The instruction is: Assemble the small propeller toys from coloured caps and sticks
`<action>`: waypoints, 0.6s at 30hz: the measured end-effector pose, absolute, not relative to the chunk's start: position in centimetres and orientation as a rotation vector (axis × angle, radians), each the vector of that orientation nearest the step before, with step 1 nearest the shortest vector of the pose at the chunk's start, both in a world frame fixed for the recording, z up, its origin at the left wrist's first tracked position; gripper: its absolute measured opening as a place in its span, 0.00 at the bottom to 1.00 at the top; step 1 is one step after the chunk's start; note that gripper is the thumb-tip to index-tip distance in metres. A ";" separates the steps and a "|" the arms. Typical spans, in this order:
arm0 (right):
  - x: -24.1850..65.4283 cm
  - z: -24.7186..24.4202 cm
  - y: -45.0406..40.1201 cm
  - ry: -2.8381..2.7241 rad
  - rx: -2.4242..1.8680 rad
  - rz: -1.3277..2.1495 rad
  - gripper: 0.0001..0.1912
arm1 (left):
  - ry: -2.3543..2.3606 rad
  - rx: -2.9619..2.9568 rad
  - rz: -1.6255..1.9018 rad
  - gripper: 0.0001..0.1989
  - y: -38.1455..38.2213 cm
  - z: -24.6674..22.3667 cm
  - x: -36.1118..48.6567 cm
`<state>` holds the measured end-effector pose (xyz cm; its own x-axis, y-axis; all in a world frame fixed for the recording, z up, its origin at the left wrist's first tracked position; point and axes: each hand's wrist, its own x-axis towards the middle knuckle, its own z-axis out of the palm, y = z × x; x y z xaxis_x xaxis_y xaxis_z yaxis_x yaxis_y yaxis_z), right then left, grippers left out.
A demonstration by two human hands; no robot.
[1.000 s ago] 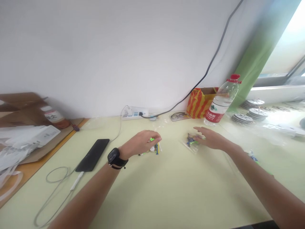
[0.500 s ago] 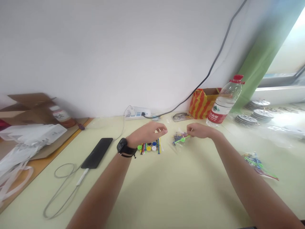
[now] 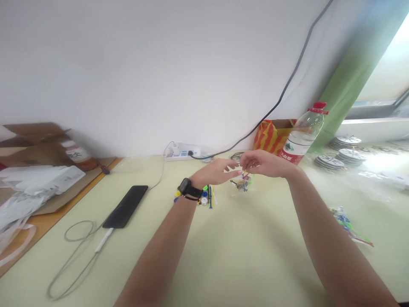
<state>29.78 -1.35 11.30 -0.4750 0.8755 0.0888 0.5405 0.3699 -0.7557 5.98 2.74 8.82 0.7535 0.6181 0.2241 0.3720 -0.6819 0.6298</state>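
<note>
Plastic bag (image 3: 243, 183): clear; dark, red, green parts (image 3: 244, 186) inside, blurred.

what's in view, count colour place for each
clear parts bag: 1, multicoloured contents, centre
loose parts: several, mixed colours, left of it
parts pile: 1, multicoloured, right
phone: 1, black, left
charging cable: 1, whitish, left
power strip: 1, white, back
power cord: 1, dark, back
water bottle: 1, clear, back right
striped bag: 1, red-yellow, beside it
disc stacks: 3, white, right
cardboard box: 1, brown, left
drink bottle: 1, brownish, beside box
packaging: uncounted, white, left
table: 1, pale green, below
wall: 1, white, back
watch: 1, black, left wrist
left hand: 1, beside parts bag
right hand: 1, above parts bag
</note>
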 end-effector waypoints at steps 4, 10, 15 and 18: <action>30.1 11.3 -1.6 -2.194 -1.269 0.859 0.12 | 0.685 2.464 0.594 0.16 2.8 8.1 6.8; 30.6 11.1 -1.5 -2.273 -1.314 0.894 0.15 | 0.699 2.482 0.733 0.16 3.0 8.0 7.0; 30.7 12.0 -1.8 -2.199 -1.339 0.727 0.20 | 0.705 2.398 0.775 0.15 3.1 8.0 7.0; 30.7 12.4 -2.3 -2.123 -1.297 0.672 0.21 | 0.690 2.330 0.887 0.15 3.0 8.1 7.2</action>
<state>30.74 -2.27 12.41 -0.3773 0.9045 0.1990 0.6254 0.4073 -0.6656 7.20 2.98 8.10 0.6510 0.6249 0.4309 0.2639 -0.7185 0.6435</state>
